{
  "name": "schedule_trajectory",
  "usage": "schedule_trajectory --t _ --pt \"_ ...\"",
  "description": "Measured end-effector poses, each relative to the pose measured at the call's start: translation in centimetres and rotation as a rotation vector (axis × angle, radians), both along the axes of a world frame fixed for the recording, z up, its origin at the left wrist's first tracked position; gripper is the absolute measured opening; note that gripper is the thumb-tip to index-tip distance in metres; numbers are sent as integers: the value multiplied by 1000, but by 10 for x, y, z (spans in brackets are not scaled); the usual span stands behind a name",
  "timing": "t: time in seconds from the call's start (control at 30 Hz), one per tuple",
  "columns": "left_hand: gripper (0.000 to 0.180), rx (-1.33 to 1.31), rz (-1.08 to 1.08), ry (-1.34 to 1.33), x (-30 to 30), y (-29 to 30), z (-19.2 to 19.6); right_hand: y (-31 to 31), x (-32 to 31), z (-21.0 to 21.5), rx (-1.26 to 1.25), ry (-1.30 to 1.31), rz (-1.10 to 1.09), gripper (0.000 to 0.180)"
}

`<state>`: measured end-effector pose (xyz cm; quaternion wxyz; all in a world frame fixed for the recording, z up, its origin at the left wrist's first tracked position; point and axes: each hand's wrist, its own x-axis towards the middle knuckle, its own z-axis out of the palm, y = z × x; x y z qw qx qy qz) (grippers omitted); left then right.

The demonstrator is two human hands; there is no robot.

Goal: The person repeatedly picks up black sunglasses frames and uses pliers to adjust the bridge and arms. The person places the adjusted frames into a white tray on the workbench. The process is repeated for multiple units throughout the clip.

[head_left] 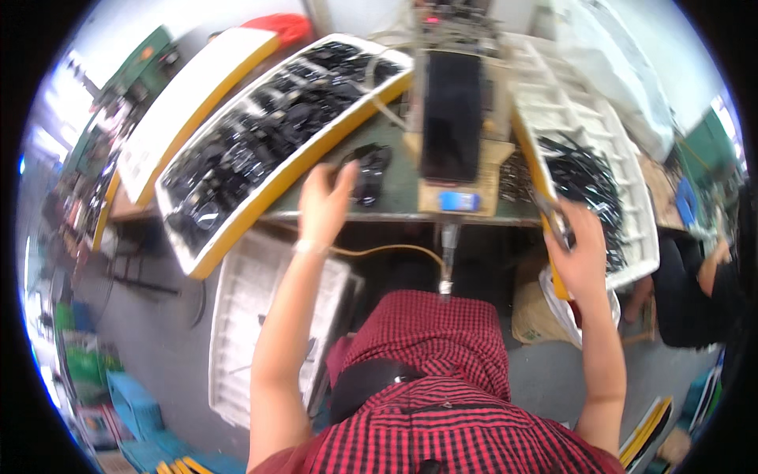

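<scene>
My left hand [328, 201], thumb and fingers apart, is raised over the near edge of the green bench and seems to hold nothing. Just beyond it lie some glossy black pieces [371, 175], which look like sunglasses fronts. My right hand [583, 246] is closed round a dark grey, curved thing [559, 223], too blurred to name, by the yellow side of the right tray [641, 257]. In that tray is a heap of thin black strips [588, 182], like glasses temples. The long left tray [229, 246] is full of shiny black pieces [276, 130].
A dark phone-like slab [452, 118] stands upright mid-bench before a machine [454, 28], with a small blue box [459, 201] below it. Small metal parts [515, 178] lie to its right. White trays [237, 332] sit on the floor, lower left. Another person [695, 292] sits at right.
</scene>
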<state>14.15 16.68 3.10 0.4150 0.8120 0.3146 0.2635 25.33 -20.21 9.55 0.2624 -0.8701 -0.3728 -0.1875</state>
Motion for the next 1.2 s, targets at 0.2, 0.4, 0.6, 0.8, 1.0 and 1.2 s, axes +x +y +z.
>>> schedule_trajectory --t 0.2,0.4,0.6,0.8,1.0,1.2 --pt "56 463 198 478 87 18 -17 -33 -92 -44 126 574 -44 50" --pt "61 777 138 236 46 15 -14 -44 -132 -83 357 1048 -118 48" --pt "17 857 316 140 -185 26 2 -32 -158 -101 490 1475 -41 45" --pt "31 -6 591 572 -363 32 -116 7 -148 -101 331 1598 76 41" --pt "43 -498 763 349 -339 45 -245 10 -148 -98 276 1559 131 39" --pt "28 -713 747 -242 -296 63 -161 -28 -173 -99 345 1558 -34 39"
